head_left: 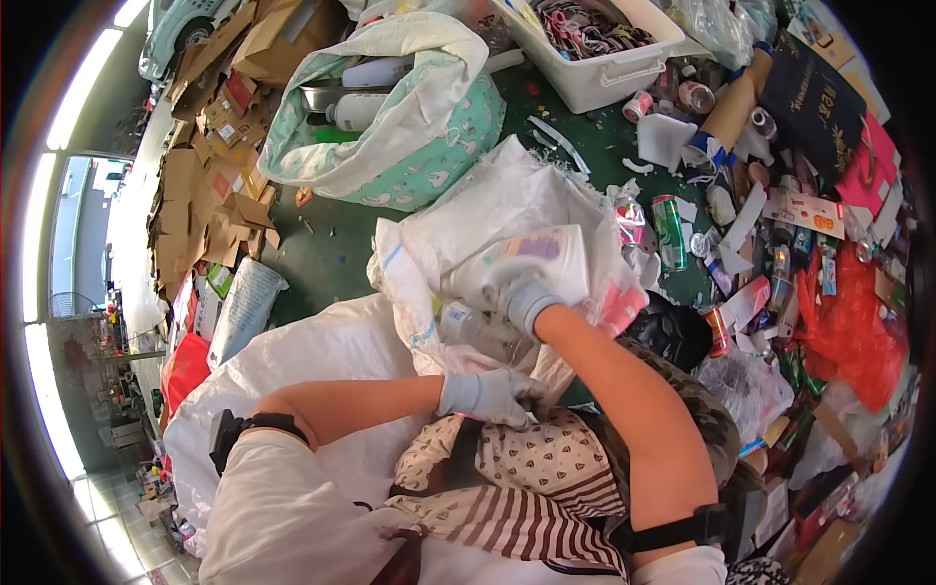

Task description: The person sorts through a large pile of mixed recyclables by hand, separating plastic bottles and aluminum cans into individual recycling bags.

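Gloved in light grey, my right hand [525, 298] is closed on a white plastic jug [558, 255] with a purple label, inside the mouth of a white woven sack [507, 190]. Motion blurs the jug and the fingers slightly. A clear plastic bottle [463, 320] lies in the sack just below the jug. My left hand [497, 397], in a matching glove, has its fingers curled at the sack's near edge, close to my patterned apron [546, 453]. Part of its grip is hidden.
A green-and-white fabric bag [439, 146] holding bottles stands ahead. Behind it is a white plastic tub [604, 78]. Flattened cardboard [195, 185] lines the left. Cans, including a green can [669, 232], and mixed scrap cover the right. Another white sack [292, 380] lies at left.
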Demonstrator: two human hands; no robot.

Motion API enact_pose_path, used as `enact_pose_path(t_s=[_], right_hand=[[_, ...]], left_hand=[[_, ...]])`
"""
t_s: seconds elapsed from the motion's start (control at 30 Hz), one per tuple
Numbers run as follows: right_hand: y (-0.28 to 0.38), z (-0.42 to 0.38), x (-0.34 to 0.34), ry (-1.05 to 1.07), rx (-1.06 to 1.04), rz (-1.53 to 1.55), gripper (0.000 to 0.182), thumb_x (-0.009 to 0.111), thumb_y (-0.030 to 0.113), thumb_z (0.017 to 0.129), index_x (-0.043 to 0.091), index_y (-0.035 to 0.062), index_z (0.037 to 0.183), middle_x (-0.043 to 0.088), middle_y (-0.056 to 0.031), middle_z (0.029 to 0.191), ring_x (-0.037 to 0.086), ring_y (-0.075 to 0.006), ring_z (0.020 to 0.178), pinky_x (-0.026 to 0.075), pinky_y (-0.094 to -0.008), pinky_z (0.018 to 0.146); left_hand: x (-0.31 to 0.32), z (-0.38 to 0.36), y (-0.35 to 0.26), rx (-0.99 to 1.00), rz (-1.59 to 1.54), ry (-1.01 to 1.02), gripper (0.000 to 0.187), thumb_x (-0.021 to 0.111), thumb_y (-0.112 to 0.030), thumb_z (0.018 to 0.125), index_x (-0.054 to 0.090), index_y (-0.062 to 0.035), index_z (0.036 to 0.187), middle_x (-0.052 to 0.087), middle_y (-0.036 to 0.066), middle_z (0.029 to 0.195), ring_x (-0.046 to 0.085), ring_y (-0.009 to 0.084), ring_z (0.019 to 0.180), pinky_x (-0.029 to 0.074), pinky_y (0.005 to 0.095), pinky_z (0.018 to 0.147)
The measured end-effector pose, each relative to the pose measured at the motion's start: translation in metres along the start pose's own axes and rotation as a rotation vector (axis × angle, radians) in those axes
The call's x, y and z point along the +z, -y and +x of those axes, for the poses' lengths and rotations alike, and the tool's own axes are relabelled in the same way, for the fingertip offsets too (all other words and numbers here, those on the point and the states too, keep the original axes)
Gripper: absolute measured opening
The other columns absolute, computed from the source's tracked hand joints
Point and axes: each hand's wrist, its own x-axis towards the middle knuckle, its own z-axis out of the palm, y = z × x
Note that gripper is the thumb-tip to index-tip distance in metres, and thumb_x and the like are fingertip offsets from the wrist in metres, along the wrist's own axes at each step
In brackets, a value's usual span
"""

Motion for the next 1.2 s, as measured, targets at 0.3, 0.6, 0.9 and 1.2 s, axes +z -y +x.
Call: enact_pose_path(t_s=[0.3, 0.6, 0.9, 1.2], right_hand=[[0.022, -0.028, 0.055, -0.142, 0.078, 0.054, 0.042, 0.049, 0.025, 0.084, 0.048, 0.017, 0.125, 0.052, -0.0071, 0.125, 0.05, -0.0236, 0.114, 0.041, -0.0426, 0.09], [-0.02, -0.063, 0.077, -0.307, 0.402, 0.01, 0.04, 0.053, 0.022, 0.082, 0.054, 0.0145, 0.121, 0.057, -0.0077, 0.12, 0.053, -0.0262, 0.111, 0.042, -0.0442, 0.091], [-0.059, -0.07, 0.11, -0.119, 0.618, 0.103, 0.031, 0.052, 0.018, 0.083, 0.061, 0.0128, 0.112, 0.058, -0.0104, 0.117, 0.056, -0.0267, 0.108, 0.047, -0.0439, 0.085], [-0.028, -0.201, 0.003, -1.327, 0.678, 0.458, 0.012, 0.056, 0.004, 0.068, 0.044, 0.0036, 0.066, 0.053, -0.0147, 0.073, 0.052, -0.033, 0.07, 0.042, -0.0429, 0.066]], left_hand=[[-0.132, 0.005, 0.031, -0.403, 1.126, -1.349, 0.072, 0.064, -0.039, 0.075, 0.033, -0.0164, 0.136, 0.038, 0.017, 0.135, 0.041, 0.0273, 0.123, 0.039, 0.0376, 0.095], [-0.211, -0.011, 0.142, -0.198, 0.148, -1.503, 0.04, 0.058, -0.031, 0.08, 0.058, -0.0076, 0.112, 0.062, 0.014, 0.106, 0.059, 0.0293, 0.096, 0.045, 0.0411, 0.083], [-0.205, -0.071, 0.039, 0.459, -0.438, -1.214, 0.024, 0.059, -0.016, 0.083, 0.059, -0.0029, 0.104, 0.061, 0.005, 0.096, 0.054, 0.0145, 0.089, 0.047, 0.0322, 0.074], [-0.214, -0.127, 0.027, 0.882, -0.797, -1.509, 0.03, 0.059, -0.022, 0.084, 0.057, -0.0071, 0.11, 0.06, 0.006, 0.098, 0.058, 0.0186, 0.086, 0.05, 0.035, 0.075]])
